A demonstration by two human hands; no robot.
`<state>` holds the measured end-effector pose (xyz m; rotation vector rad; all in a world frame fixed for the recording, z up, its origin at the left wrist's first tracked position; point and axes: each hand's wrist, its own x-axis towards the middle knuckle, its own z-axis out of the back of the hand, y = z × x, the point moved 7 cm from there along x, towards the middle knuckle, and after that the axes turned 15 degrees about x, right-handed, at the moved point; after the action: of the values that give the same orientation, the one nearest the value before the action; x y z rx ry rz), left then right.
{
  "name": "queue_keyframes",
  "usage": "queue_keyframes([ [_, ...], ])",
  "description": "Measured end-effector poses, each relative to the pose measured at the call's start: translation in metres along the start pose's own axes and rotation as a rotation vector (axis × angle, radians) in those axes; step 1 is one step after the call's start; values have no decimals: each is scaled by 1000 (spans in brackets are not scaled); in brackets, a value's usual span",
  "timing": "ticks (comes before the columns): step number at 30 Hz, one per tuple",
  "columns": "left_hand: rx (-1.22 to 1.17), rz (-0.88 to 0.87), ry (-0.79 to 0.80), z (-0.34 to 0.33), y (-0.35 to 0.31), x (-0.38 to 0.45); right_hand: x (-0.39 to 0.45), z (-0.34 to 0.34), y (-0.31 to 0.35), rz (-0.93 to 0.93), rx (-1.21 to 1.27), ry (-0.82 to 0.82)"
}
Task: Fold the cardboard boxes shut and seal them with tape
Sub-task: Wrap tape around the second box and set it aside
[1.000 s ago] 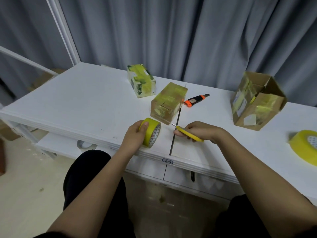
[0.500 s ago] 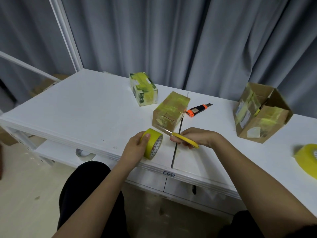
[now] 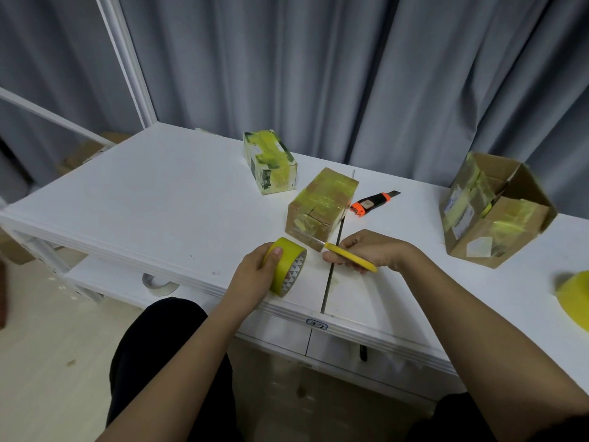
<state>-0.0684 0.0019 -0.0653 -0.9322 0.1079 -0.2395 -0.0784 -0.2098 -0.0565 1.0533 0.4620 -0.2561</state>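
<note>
Since a second ago both hands have crept toward the near corner of the brown box, the yellow knife's blade tip now almost at it, while the tape roll has stayed standing on edge at the front of the tabletop.

Largest is the white tabletop [image 3: 153, 199], which carries everything. At its right end sits the big open cardboard box [image 3: 497, 212], flaps still up and patched with old yellow tape, so it looks like the one still to be folded and sealed. Near the middle lies the brown box [image 3: 322, 205], closed and covered in yellow tape; a strip probably runs from it to the roll, though I cannot make one out. Behind it the pale taped box [image 3: 271, 162] stands apart, seemingly done. A second yellow roll [image 3: 573, 298] lies at the far right edge, partly out of view.

The tape roll [image 3: 287, 271] is gripped by the left hand [image 3: 255, 275], thumb over its rim, likely to keep any strip taut. The right hand [image 3: 376, 250] is curled round the yellow knife [image 3: 350, 257], blade aimed at the box corner, judged ready to cut. An orange-and-black utility knife [image 3: 373, 202] lies spare behind.
</note>
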Motion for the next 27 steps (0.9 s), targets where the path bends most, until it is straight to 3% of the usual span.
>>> queue_keyframes([
  [10,-3,-5,9,-2,2,1,5,9,-1,-3,34,-23],
  [24,-35,19,-23,-1,7,-1,14,17,-3,44,-162,-138],
  [27,-22,-34,-88,13,9,3,15,16,0,60,-291,-175],
])
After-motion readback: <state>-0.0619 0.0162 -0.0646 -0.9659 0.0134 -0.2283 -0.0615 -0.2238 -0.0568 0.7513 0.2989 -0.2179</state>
